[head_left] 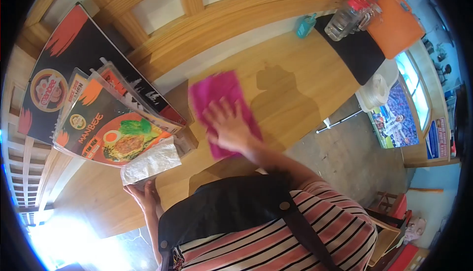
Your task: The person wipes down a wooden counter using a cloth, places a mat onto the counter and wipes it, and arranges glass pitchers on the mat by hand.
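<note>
My right hand (228,125) lies flat with fingers spread on a magenta cloth (214,88), which rests on the wooden table (281,106). At the lower left, my left hand (144,197) is closed at the near end of a wooden napkin holder (185,142); its fingertips are partly hidden. White paper napkins (152,162) show at that end, just above the fingers. Several laminated menus (111,128) with noodle pictures stand in or against the holder, leaning left.
A large black sign (56,64) stands behind the menus. Toward the table's far end are a teal bottle (306,26), a clear jar with a red lid (345,20), a black mat (352,49) and an orange board (395,24). A slatted wooden partition (217,12) borders the far side.
</note>
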`<state>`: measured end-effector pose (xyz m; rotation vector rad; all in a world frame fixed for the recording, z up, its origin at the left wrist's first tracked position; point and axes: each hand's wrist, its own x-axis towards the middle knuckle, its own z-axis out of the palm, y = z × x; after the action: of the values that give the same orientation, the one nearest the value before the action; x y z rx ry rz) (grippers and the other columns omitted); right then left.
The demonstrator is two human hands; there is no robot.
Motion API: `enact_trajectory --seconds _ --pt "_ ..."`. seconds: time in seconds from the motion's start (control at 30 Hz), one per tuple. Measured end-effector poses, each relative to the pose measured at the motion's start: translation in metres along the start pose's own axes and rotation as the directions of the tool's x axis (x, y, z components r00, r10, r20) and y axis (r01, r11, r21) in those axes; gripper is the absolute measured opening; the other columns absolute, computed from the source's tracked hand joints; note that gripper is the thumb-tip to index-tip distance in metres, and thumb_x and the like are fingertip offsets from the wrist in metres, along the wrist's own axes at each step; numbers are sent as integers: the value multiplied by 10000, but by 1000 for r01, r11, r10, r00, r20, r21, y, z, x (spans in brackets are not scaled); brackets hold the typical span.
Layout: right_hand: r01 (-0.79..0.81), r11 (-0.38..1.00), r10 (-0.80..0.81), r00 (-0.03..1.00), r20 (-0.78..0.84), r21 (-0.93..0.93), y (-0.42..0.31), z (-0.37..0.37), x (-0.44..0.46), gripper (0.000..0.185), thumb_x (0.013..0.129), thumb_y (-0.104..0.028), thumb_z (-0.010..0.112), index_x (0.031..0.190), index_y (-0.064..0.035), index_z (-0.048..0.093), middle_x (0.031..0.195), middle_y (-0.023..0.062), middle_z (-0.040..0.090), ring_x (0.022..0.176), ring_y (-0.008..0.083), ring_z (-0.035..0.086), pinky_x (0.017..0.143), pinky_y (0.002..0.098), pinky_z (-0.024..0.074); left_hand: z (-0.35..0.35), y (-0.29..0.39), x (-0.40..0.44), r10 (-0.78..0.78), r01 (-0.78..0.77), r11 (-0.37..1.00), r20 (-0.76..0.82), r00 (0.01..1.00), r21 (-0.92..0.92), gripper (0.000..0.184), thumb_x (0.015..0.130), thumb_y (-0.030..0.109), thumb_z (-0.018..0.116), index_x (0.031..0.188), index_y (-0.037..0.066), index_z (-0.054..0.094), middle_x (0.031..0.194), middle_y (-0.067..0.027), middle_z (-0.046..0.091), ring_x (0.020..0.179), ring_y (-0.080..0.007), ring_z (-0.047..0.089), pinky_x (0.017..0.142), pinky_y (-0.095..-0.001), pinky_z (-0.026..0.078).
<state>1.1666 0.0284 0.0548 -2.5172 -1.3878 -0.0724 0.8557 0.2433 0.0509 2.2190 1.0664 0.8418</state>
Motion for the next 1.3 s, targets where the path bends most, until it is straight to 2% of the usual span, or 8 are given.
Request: enact_trajectory --seconds 0.13,0.3,0.43,0.6,0.73,0.83,1.03,1.3 --pt "48 976 -18 990 -140 212 52 -4 -35 605 806 -470 537 1310 -141 469 1405 149 373 1336 337 271 1079 570 145 -8 0 -3 6 -8 996 13 1000 92 754 762 177 713 1361 24 281 1291 -222 291 1214 -384 326 1018 -488 271" --pt "-782 608 765 623 -162 -136 227 -61 -67 771 819 -606 445 1411 -132 308 1481 124 247 1372 328 187 1070 584 122 -20 17 -44 70 -58 995 -142 987 84 763 826 256 645 1425 64 215 1376 -212 257 1255 -372 326 1034 -500 258" --pt "-892 441 876 453 -166 -105 207 -46 -20 757 843 -592 392 1417 -111 284 1487 145 219 1380 345 146 1064 599 113 -1 20 -84 147 -108 970 -169 975 219 711 829 374 589 1378 32 292 1363 -211 314 1251 -378 325 1048 -527 221" --pt "-150 980 147 989 36 128 39 7 86 572 883 -429 421 1360 -116 379 1413 169 347 1326 371 261 1077 573 139 7 13 -87 227 -166 908 -117 967 385 709 815 476 542 1340 38 351 1349 -204 351 1260 -389 311 1060 -561 182" --pt "298 940 -259 941 -220 168 18 30 89 476 864 -491 456 1212 -179 545 1369 103 418 1276 331 338 1043 582 208 6 12 -88 244 -177 908 -136 960 379 686 837 461 520 1343 33 340 1349 -200 349 1260 -390 311 1070 -560 172" --pt "-93 941 48 988 143 326 85 -54 100 534 861 -535 441 1255 -185 526 1368 79 427 1294 261 342 1038 552 243 10 16 -87 265 -180 879 -138 954 442 643 844 442 514 1318 34 369 1323 -199 381 1245 -382 334 1069 -566 180" --pt "-623 761 624 779 -61 -178 247 -38 59 697 858 -621 347 1405 -191 335 1474 91 274 1360 271 237 1075 572 127 9 20 -87 293 -189 848 -142 946 495 543 856 402 502 1257 43 423 1286 -197 433 1216 -376 376 1058 -568 207" --pt "-577 805 584 812 17 -137 92 -33 -21 690 887 -527 332 1430 -109 250 1489 179 184 1378 383 113 1067 613 92 7 15 -87 364 -265 845 -135 922 465 423 872 328 486 1196 57 469 1271 -174 463 1199 -341 410 1036 -541 242"
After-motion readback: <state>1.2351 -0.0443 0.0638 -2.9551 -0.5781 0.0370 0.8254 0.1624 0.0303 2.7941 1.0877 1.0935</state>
